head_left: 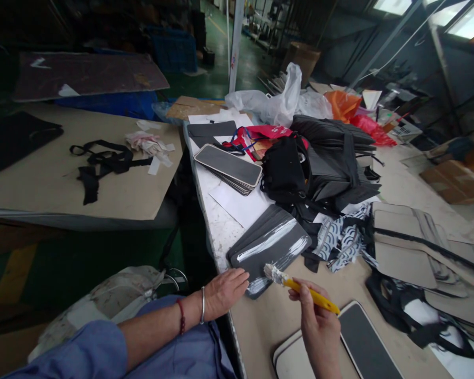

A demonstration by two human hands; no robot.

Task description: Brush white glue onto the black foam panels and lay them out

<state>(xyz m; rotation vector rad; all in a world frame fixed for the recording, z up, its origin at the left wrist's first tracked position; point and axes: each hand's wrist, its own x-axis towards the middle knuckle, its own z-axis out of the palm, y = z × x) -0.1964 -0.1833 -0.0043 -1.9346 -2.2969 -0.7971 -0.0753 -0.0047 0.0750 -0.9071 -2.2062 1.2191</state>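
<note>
Several fanned dark panels [274, 252] lie on the worktop [256, 321] at eleven o'clock from the right hand [322, 327], whose grip pinches a yellow-handled paintbrush [294, 285]; the left hand [226, 290] rests unclasped at their eight o'clock edge. Coating with white paste [266, 241] appears underway; bare stretches call for further strokes.

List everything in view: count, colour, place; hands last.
left table: one, tan, left
right table: one, pale, centre
streaked panels: several, dark grey, right table
paintbrush: one, yellow, above right table
rimmed panels: several, dark, right table
bag: one, black, right table
bundle: one, dark, beside bag
patterned fabric: uncounted, blue, white, beside streaked panels
flat panels: several, beige, right
straps: tangled, black, left table
plastic bags: several, white, orange, red, rear
crates: uncounted, blue, rear
remaining clutter: uncounted, mixed, rear
left hand: one, at streaked panels' edge
right hand: one, gripping paintbrush
</note>
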